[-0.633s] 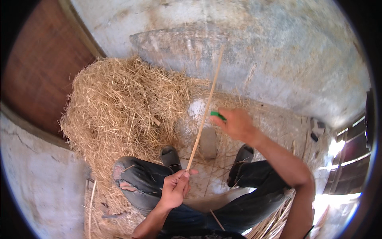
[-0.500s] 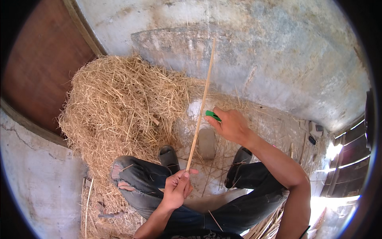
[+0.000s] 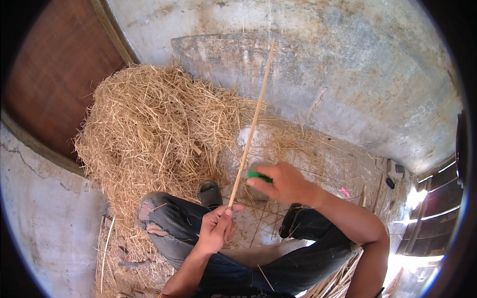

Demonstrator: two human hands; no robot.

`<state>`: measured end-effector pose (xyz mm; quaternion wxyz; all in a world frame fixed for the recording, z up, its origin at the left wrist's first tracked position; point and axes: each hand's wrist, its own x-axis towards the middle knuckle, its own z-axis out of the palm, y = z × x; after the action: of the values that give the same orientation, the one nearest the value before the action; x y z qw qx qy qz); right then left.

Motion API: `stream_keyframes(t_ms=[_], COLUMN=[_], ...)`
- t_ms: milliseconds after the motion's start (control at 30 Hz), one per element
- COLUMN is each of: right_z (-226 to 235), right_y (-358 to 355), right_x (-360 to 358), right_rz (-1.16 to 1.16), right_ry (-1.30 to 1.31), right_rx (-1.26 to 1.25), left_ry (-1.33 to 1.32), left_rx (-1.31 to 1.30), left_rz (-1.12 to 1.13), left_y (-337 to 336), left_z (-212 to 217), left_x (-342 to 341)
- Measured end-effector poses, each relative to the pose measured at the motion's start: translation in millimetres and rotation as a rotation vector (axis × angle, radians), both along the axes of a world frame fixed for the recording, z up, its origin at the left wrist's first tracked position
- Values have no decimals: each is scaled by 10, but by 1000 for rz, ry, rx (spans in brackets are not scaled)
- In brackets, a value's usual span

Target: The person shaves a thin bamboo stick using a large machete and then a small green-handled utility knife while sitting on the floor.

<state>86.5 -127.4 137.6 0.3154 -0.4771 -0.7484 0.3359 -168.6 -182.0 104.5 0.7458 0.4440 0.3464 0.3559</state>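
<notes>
My left hand [image 3: 216,229] is closed around the lower end of a long, thin pale stick [image 3: 256,116], perhaps bamboo, above the space between my knees. The stick slants up and away toward the wall. In my closed right hand [image 3: 290,185] is a green-handled knife [image 3: 260,176], its greyish blade against the stick's right side, a little above my left hand. Most of the handle is hidden by my fingers. A grey block [image 3: 259,194] on the floor shows partly behind the right hand.
A large heap of pale shavings [image 3: 154,129] lies at the left, by a brown panel [image 3: 54,74]. The stained wall [image 3: 348,64] rises ahead. Several thin strips [image 3: 335,284] lie beside my right leg. A pink scrap [image 3: 345,191] rests on the floor.
My right hand has moved the knife down along the stick, closer to my left hand. The left hand keeps its hold. The view has shifted slightly.
</notes>
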Motion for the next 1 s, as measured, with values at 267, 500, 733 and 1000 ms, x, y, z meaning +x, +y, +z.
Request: stream_keyframes(t_ms=[267,500,733,1000], right_z=[18,-176,-249,-231], right_y=[-122,-28,262,444], right_x=[-106,-39,387,429], right_rz=[-98,-96,-363,-212], right_ry=[-304,-362,-473,54], right_rx=[199,181,235,-182], left_ry=[59,115,-24,-90], left_rx=[18,-20,-106,-112], left_rz=[58,60,64,18], left_y=[-13,-70,-329,-248], left_z=[122,90,-48,-98], left_x=[205,175,219,172])
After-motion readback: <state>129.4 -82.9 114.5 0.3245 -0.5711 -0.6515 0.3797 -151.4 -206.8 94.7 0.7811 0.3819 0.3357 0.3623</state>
